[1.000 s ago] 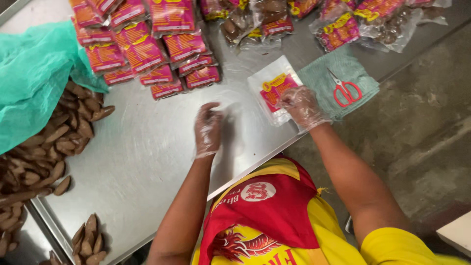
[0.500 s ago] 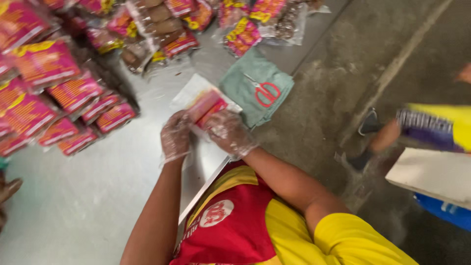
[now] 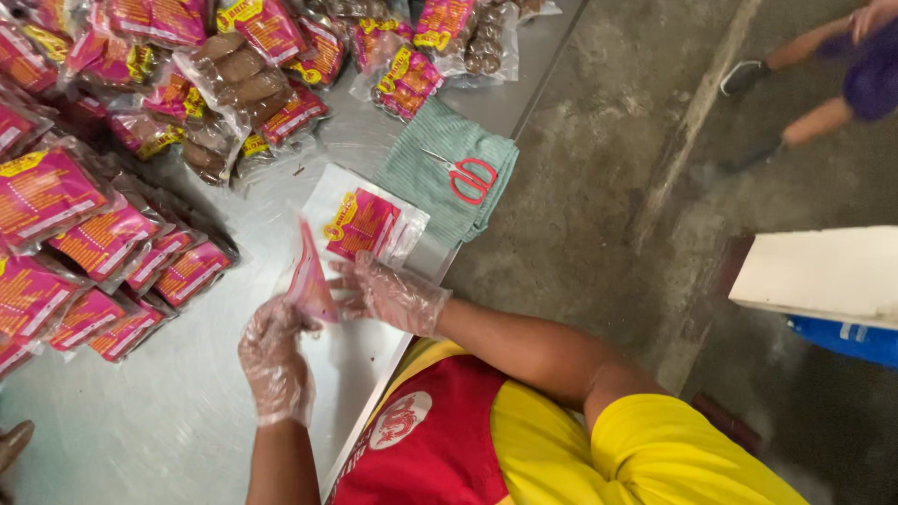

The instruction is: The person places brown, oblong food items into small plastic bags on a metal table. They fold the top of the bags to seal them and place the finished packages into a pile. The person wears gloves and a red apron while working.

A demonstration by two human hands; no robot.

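1. Left hand (image 3: 276,360) and right hand (image 3: 388,292), both gloved, are close together, pinching one empty pink bag (image 3: 311,281) above the steel table (image 3: 140,440).
2. A stack of empty bags (image 3: 367,223) lies just beyond.
3. Filled packets (image 3: 94,243) cover the far left; judged well advanced.
4. Scissors (image 3: 468,176) rest on a green cloth (image 3: 421,164), untouched.

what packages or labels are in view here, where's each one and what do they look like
Empty bag: flat pink pouch, held upright between left hand and right hand.
Bag stack: clear flat pouches with pink-and-yellow label, lying by the table edge in front of the hands.
Filled packs, left: pink-and-yellow labelled packets in overlapping rows.
Filled packs, top: clear bags showing brown pieces, pink labels.
Apron emblem: round white patch on red.
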